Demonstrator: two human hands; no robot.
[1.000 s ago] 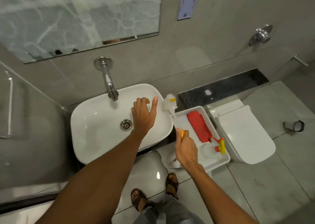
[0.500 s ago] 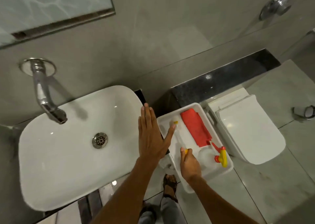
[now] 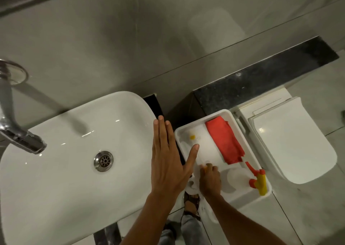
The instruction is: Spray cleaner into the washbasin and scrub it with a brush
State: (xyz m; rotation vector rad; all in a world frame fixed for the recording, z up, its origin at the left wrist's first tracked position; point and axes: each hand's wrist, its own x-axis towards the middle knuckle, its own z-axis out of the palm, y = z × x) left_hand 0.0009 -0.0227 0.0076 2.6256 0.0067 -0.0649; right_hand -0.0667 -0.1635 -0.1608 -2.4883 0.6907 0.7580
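1. The brush [image 3: 194,142], held upright beside the washbasin [image 3: 61,170] a second ago, now lies flat in the white tray [image 3: 231,116], bristle head at the far end; the right hand [image 3: 210,181] is closed around its handle at the near end.
2. The left hand [image 3: 168,162] has left the basin and hovers flat and open over the gap between basin rim and tray, holding nothing.
3. Judging from this, the brush is being put down, and the spray bottle [image 3: 258,182] lying in the tray's near right corner looks the likely next pick.
4. The red cloth [image 3: 225,142] fills the tray's far right, just beside the bottle's trigger.
5. The basin interior is open, with the tap [image 3: 18,132] overhanging its left.
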